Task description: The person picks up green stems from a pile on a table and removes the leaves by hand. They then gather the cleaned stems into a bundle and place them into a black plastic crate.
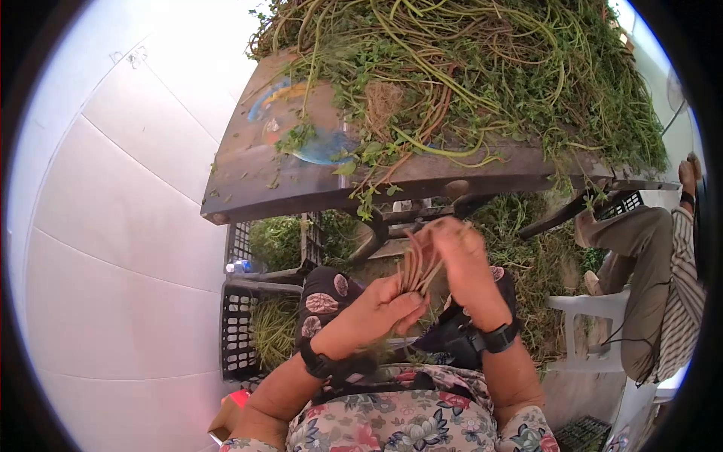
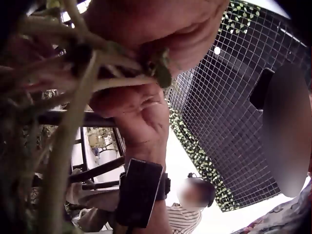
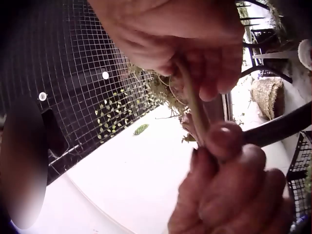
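Head view shows the left hand (image 1: 376, 310) clamped round a bundle of stems (image 1: 411, 273), which fans up between the hands to the right hand (image 1: 461, 252), pinching at the far ends.

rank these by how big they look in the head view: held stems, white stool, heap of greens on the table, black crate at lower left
Largest to smallest:
1. Heap of greens
2. Black crate and white stool: too alike to rank, the stool being partly hidden
3. Held stems
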Demonstrator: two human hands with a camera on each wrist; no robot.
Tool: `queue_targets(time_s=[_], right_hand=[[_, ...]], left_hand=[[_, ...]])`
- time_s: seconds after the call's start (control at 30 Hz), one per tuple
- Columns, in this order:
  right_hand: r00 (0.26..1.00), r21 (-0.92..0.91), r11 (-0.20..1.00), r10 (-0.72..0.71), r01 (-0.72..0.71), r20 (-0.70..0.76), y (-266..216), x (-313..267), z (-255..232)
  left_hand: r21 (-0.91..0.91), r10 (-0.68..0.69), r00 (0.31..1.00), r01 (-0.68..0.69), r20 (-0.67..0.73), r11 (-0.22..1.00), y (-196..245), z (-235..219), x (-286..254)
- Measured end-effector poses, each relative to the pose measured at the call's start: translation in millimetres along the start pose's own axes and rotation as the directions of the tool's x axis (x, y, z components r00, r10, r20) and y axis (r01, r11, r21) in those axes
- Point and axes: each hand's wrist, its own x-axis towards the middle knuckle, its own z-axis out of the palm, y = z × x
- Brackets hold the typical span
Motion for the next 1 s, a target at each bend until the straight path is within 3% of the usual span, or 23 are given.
queue_targets(time_s=[0.03, 0.13, 0.27, 0.3, 0.37, 0.4, 0.43, 0.53, 0.67, 0.7, 0.73, 0.8, 0.83, 0.93, 1.0], right_hand=[[0.997, 0.205, 0.977, 0.07, -0.061, -0.037, -4.5, 0.9, -4.2], [0.989, 0.24, 0.971, 0.05, -0.016, -0.137, -11.3, 3.5, -6.1], [0.996, -0.073, 0.997, -0.019, 0.026, 0.087, -10.6, -0.2, 8.0], [0.975, -0.163, 0.987, 0.053, -0.017, 0.217, -9.5, -1.2, 6.5], [0.979, -0.058, 0.998, 0.033, -0.022, 0.202, -7.6, -4.2, 12.7], [0.981, -0.004, 1.0, 0.025, -0.025, 0.195, -5.9, -5.1, 15.7], [0.979, -0.089, 0.989, -0.099, 0.116, 0.177, 1.0, 1.8, 11.6], [0.985, 0.175, 0.977, 0.098, -0.122, 0.139, -21.4, -1.3, 3.2], [0.894, -0.314, 0.949, 0.168, -0.033, 0.415, -15.1, -15.4, 18.8], [0.938, -0.112, 0.99, -0.047, 0.09, 0.342, 16.8, -23.6, 37.1], [0.925, -0.18, 0.983, 0.041, 0.03, 0.379, 14.7, -24.2, 39.9], [0.873, -0.317, 0.945, 0.218, -0.077, 0.436, 4.8, -26.0, 43.5], [0.902, -0.184, 0.975, 0.186, -0.121, 0.39, -0.9, -28.9, 44.4], [0.935, -0.373, 0.928, 0.115, 0.021, 0.336, -2.8, -24.2, 37.4], [0.948, -0.526, 0.817, -0.077, 0.237, 0.309, 5.2, -22.3, 35.9]], left_hand=[[-0.034, -0.038, 0.999, 0.037, -0.038, 0.999, 3.6, 2.9, -3.4], [-0.038, -0.079, 0.993, 0.076, -0.084, 0.996, 14.9, 11.2, -4.8], [-0.083, -0.024, 0.997, 0.017, -0.079, 0.996, 9.7, 15.8, 0.0], [-0.069, -0.016, 0.998, 0.012, -0.059, 0.998, 6.6, 12.5, 0.7], [-0.04, -0.004, 1.0, 0.004, -0.02, 0.999, 0.5, 3.7, 0.5], [-0.08, -0.005, 0.997, -0.002, -0.083, 0.997, 5.4, 5.1, -1.7], [-0.12, -0.007, 0.989, -0.011, -0.147, 0.993, 14.4, 8.6, -4.1], [-0.24, 0.1, 0.965, -0.16, -0.244, 0.958, 22.1, -1.4, -5.0], [-0.44, 0.241, 0.896, -0.399, -0.373, 0.805, 32.6, -4.8, -3.0], [-0.441, 0.27, 0.88, -0.436, -0.391, 0.784, 36.9, 1.7, -2.8], [-0.442, 0.299, 0.863, -0.473, -0.408, 0.762, 39.0, 5.7, -2.2], [-0.34, 0.339, 0.839, -0.495, -0.425, 0.799, 35.7, 5.5, -3.1], [-0.286, 0.359, 0.827, -0.504, -0.433, 0.815, 34.1, 4.5, -4.9], [-0.184, 0.32, 0.825, -0.444, -0.466, 0.877, 35.9, -1.5, -13.5], [-0.187, 0.219, 0.852, -0.341, -0.475, 0.921, 29.1, -7.6, -18.2]])
